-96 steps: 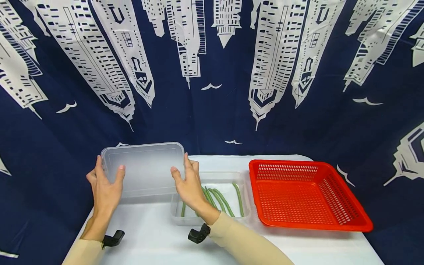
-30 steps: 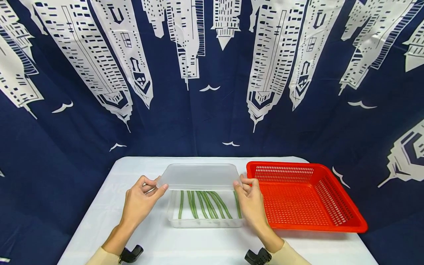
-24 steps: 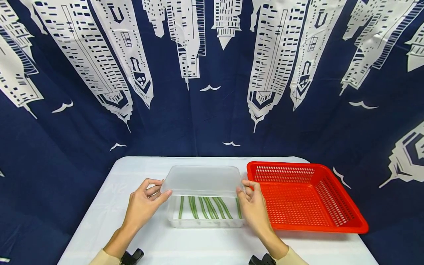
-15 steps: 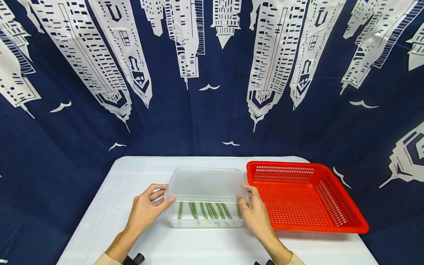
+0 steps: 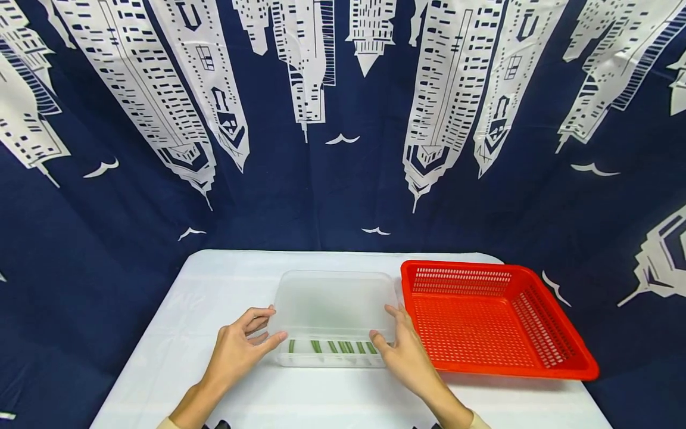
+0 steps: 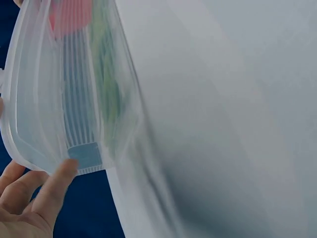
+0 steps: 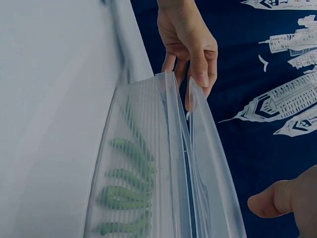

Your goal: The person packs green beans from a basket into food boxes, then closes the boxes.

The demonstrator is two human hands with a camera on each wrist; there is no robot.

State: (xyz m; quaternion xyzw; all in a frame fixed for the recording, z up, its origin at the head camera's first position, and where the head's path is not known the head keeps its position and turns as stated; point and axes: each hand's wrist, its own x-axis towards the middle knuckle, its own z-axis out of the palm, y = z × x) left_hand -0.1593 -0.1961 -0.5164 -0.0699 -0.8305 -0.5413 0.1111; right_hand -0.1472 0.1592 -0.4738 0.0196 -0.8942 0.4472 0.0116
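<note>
A clear plastic container (image 5: pixel 332 361) lies on the table with several green beans (image 5: pixel 345 347) inside. Above it is a translucent lid (image 5: pixel 334 301), covering all but a front strip in the head view. My left hand (image 5: pixel 236 345) pinches the lid's left side, thumb on top and fingers beneath. At the right side, my right hand (image 5: pixel 409 357) has its fingers beside the lid's edge and its thumb over the front corner. The right wrist view shows a gap between lid and container rim, and the right thumb (image 7: pixel 272 201) apart from the lid.
A red perforated plastic basket (image 5: pixel 536 366) stands just right of the container. White cloth covers the table (image 5: pixel 225 280). Behind it hangs a dark blue curtain (image 5: pixel 364 179) printed with white buildings.
Both hands brought the lid from the left over the container, then lowered it toward the front, hiding more of the beans. The right thumb has shifted left and come off the lid.
</note>
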